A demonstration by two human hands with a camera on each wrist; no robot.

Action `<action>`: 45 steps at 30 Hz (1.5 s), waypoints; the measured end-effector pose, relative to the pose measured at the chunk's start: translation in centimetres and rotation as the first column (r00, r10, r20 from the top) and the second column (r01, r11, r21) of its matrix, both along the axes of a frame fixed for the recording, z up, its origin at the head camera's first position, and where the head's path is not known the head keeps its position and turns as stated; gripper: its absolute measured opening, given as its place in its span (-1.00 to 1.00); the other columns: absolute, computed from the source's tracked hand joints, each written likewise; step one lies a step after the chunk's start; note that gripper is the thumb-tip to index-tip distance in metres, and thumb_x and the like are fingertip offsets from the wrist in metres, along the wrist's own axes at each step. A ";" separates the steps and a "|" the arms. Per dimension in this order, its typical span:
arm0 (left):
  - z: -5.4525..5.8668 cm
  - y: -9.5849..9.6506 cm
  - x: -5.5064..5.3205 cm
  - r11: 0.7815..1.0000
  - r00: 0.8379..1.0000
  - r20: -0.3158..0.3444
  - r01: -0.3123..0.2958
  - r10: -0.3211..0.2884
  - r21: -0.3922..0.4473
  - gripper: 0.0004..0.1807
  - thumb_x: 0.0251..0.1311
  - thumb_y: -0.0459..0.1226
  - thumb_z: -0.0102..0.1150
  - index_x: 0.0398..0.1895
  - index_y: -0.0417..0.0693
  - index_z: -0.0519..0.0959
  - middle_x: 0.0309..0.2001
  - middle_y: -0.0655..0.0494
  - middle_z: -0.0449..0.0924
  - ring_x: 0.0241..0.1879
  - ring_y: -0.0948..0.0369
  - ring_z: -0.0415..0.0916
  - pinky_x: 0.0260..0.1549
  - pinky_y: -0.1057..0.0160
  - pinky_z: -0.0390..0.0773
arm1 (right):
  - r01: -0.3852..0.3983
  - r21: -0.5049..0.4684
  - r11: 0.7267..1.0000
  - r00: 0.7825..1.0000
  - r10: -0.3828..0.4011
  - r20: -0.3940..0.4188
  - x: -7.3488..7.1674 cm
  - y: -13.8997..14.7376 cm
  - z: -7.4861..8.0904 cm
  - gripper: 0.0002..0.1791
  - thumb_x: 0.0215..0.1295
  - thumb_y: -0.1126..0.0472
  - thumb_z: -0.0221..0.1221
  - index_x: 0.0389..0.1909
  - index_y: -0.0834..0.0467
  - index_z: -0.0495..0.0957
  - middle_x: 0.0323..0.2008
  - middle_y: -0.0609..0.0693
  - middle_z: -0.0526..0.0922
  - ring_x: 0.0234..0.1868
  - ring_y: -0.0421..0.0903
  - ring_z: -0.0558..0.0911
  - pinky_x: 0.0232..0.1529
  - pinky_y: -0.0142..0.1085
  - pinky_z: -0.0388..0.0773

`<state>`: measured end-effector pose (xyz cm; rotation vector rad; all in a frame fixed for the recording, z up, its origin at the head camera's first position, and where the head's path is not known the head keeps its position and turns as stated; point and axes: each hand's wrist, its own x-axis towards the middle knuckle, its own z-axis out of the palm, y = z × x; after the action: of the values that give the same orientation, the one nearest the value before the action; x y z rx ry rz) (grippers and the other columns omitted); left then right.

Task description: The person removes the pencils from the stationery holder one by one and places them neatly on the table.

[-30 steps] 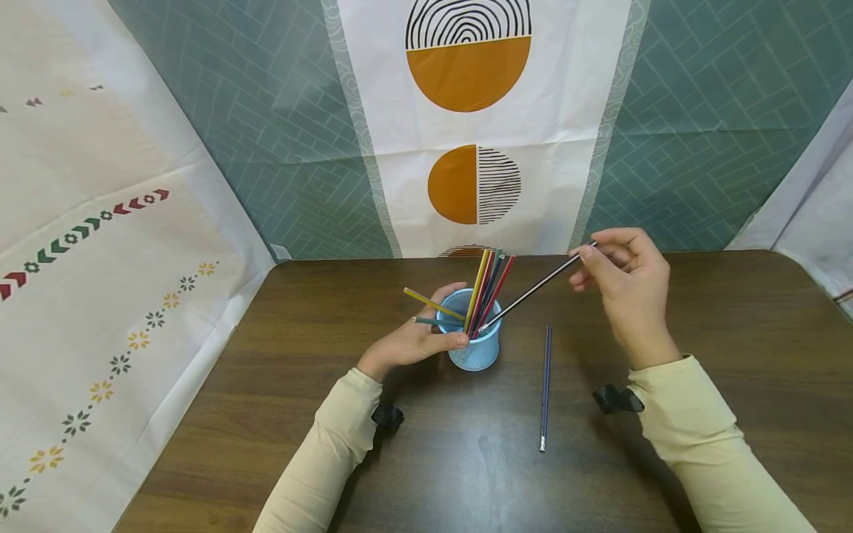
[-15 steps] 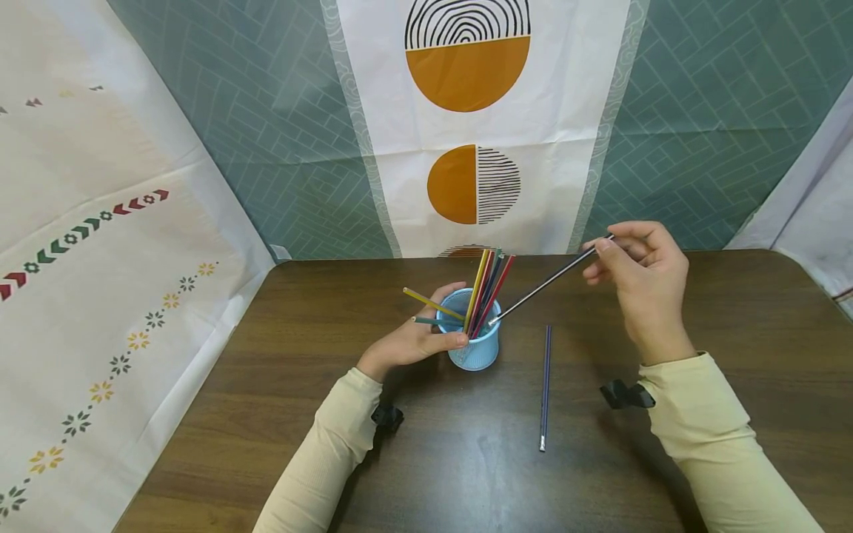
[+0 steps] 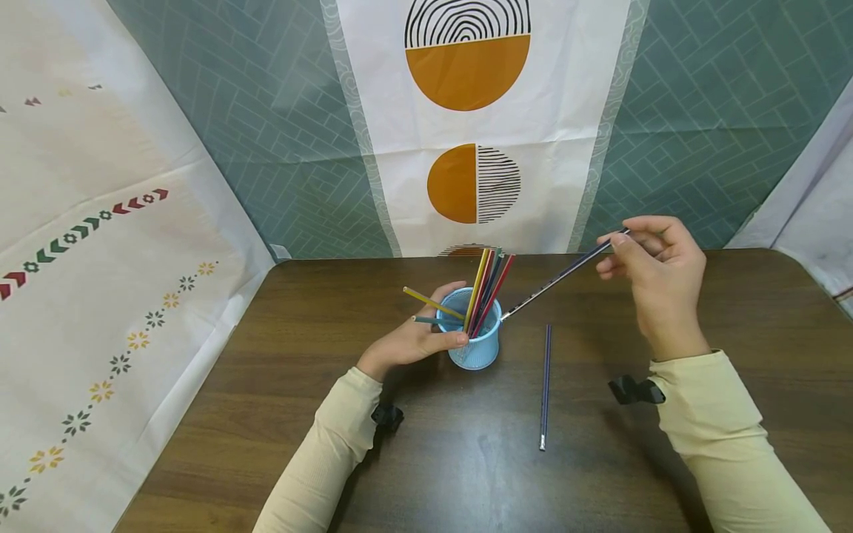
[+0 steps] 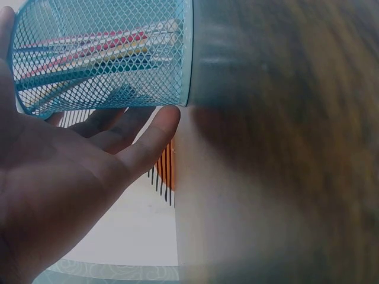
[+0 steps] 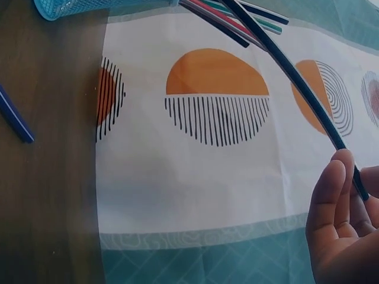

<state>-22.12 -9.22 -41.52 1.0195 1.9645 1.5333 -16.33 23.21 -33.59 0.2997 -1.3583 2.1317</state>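
Note:
A light blue mesh pencil cup (image 3: 475, 357) stands on the table, with several coloured pencils (image 3: 492, 289) in it. My left hand (image 3: 416, 342) holds the cup from the left, thumb at the near rim; in the left wrist view, its fingers (image 4: 157, 130) lie along the mesh wall. Up and to the right, my right hand (image 3: 663, 285) pinches a dark pencil (image 3: 566, 275) near its upper end. That pencil slants down to the cup's right rim; whether its silvery lower end touches the rim I cannot tell. Another dark pencil (image 3: 546, 389) lies on the table between the hands.
Yellow and green pencils (image 3: 433, 303) lean out over the cup's left side. Behind the brown wooden table (image 3: 286, 414) hangs a patterned cloth (image 3: 393, 185). A white printed cloth (image 3: 133, 281) runs along the left edge.
My right hand has moved up and to the right with the dark pencil. The pencil's lower end has shifted from inside the cup's opening to its right rim. The left hand has stayed put.

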 end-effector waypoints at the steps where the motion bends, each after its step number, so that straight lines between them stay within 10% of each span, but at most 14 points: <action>1: 0.0 0.0 0.0 1.000 1.000 0.000 0.000 0.000 0.001 0.09 0.15 0.28 0.31 0.57 0.22 -0.12 0.35 -0.09 0.26 0.26 0.01 0.34 0.20 0.05 0.44 | -0.001 -0.008 1.000 1.000 0.001 0.001 0.0 0.1 0.0 -0.82 0.27 0.58 0.23 -0.13 0.48 0.50 -0.39 0.26 0.69 -0.64 0.00 0.63 -0.54 -0.32 0.64; 29: 0.2 0.1 0.1 1.000 1.000 -0.010 -0.004 0.004 -0.010 0.16 0.18 0.27 0.30 0.59 0.03 -0.17 0.36 -0.07 0.23 0.28 0.02 0.31 0.23 0.04 0.41 | -0.116 0.207 0.971 0.982 0.080 0.171 -0.4 1.3 -0.8 -0.83 0.33 0.55 0.19 -0.15 0.30 0.61 -0.36 0.08 0.76 -0.44 -0.10 0.69 -0.40 -0.36 0.66; 45: 0.0 -0.1 0.0 1.000 1.000 -0.007 0.006 -0.006 0.005 0.15 0.19 0.24 0.31 0.59 0.00 -0.17 0.35 -0.09 0.27 0.25 0.02 0.34 0.22 0.05 0.42 | -0.226 0.546 0.807 0.943 0.040 0.330 -0.6 1.5 -1.4 -0.83 0.41 0.44 0.18 -0.12 0.14 0.61 -0.31 -0.08 0.77 -0.38 -0.16 0.66 -0.34 -0.38 0.64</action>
<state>-22.09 -9.28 -41.49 1.0330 1.9613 1.5346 -16.92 24.72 -34.95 0.3178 -2.2313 1.8690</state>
